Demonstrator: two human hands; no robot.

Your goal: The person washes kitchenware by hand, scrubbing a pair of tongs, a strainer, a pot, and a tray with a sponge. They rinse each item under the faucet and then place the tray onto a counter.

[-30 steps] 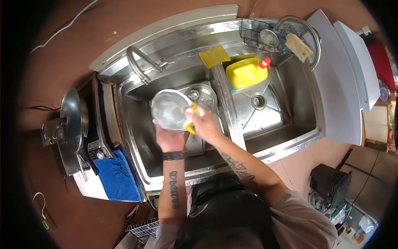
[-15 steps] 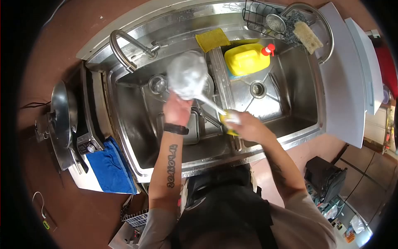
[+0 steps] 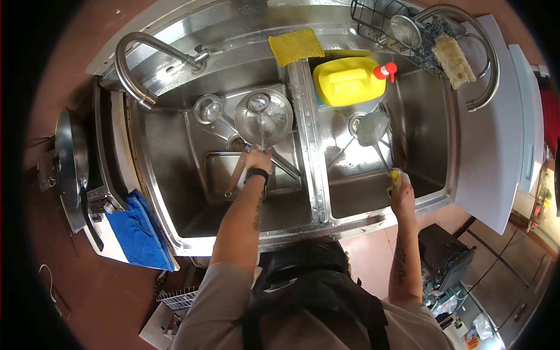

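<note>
My left hand [image 3: 258, 158] reaches into the left basin, its fingers closed on the handle of a small metal ladle [image 3: 259, 104]. That ladle's bowl lies over a round metal pan [image 3: 280, 125], whose dark handle runs down to the right. Beside it rests another ladle [image 3: 207, 109]. My right hand [image 3: 402, 195] is at the front of the right basin, closed around a yellow sponge [image 3: 395, 175] and the handle of a large ladle. The large ladle's greyish, rounded head [image 3: 373, 128] is over the right basin near the drain.
A yellow jug [image 3: 350, 84] with a red cap lies at the back of the right basin. A yellow cloth [image 3: 296, 46] drapes over the rear ledge by the divider. Faucets [image 3: 131, 87] arch over both sides. A rectangular metal pan [image 3: 216, 189] sits in the left basin.
The large soapy ladle has moved from above the left basin to the right basin with my right hand. My left hand has left it and now grips the small ladle.
</note>
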